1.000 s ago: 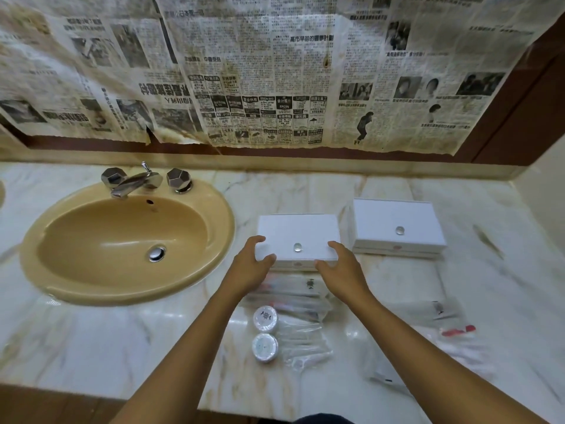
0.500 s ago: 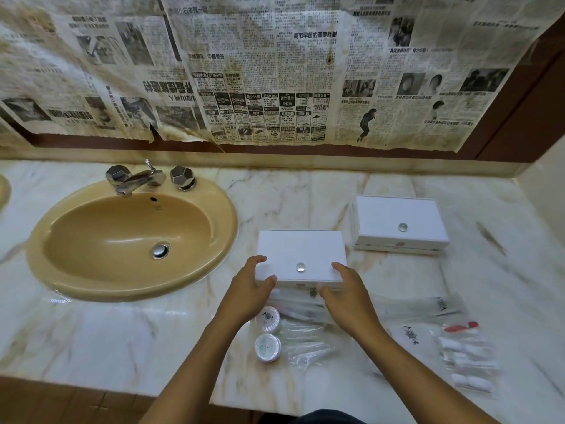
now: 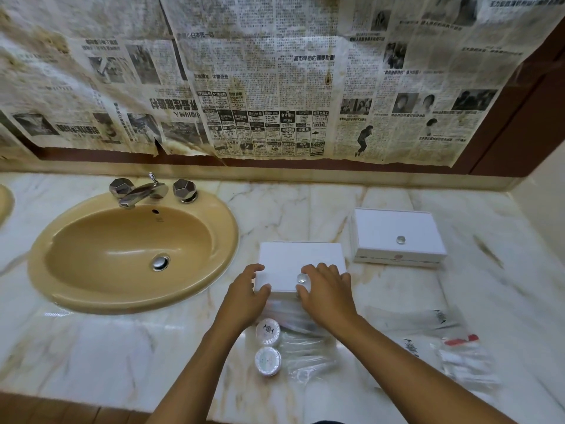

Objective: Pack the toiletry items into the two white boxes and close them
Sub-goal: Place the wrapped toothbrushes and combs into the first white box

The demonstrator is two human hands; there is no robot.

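Note:
Two white boxes with small clear knobs stand closed on the marble counter. The near box (image 3: 284, 261) is in front of me; the second box (image 3: 397, 237) sits further right and back. My left hand (image 3: 244, 298) grips the near box's front left corner, thumb on its front face. My right hand (image 3: 327, 292) pinches that box's knob (image 3: 302, 279) between thumb and fingers. Two round wrapped soaps (image 3: 268, 331) (image 3: 267, 360) lie just below my hands, beside clear plastic packets (image 3: 305, 347).
A tan oval sink (image 3: 131, 255) with a chrome tap (image 3: 143, 191) fills the counter's left. More clear sachets (image 3: 452, 350), one with a red tag, lie at the right front. Newspaper covers the wall behind. The counter's front edge (image 3: 122, 402) is near.
My right hand has slid from the box's front right corner up onto the lid's knob. My left hand stays at the front left corner. The camera has moved closer.

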